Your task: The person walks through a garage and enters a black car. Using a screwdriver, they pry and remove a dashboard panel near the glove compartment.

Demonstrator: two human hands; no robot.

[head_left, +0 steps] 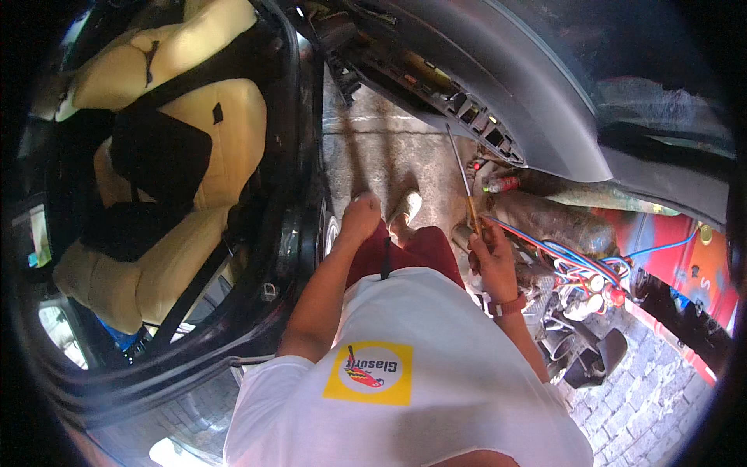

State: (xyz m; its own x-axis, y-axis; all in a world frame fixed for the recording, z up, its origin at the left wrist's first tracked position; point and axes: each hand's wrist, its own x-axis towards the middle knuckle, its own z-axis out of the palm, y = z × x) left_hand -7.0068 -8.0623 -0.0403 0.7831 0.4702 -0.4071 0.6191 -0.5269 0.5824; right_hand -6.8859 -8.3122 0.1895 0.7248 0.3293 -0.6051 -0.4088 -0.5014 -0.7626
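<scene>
My right hand (494, 253) is closed around the amber-coloured handle of a long, thin screwdriver (465, 180). Its slim metal shaft points up and away, and the tip is close to the lower edge of the open car door (521, 78). A row of slots and clips (475, 117) runs along that door edge; I cannot tell whether the tip touches it. On the other side, my left hand (362, 216) hangs in a loose fist beside the car body, with nothing showing out of it.
To my left, the car's doorway (303, 156) frames cream-and-black seats (210, 148). On the right stand a dusty gas cylinder (556, 222), red and blue hoses with gauges (595, 284), a bottle with a red label (502, 184) and a red panel (669, 257). Underfoot is a concrete floor (389, 148).
</scene>
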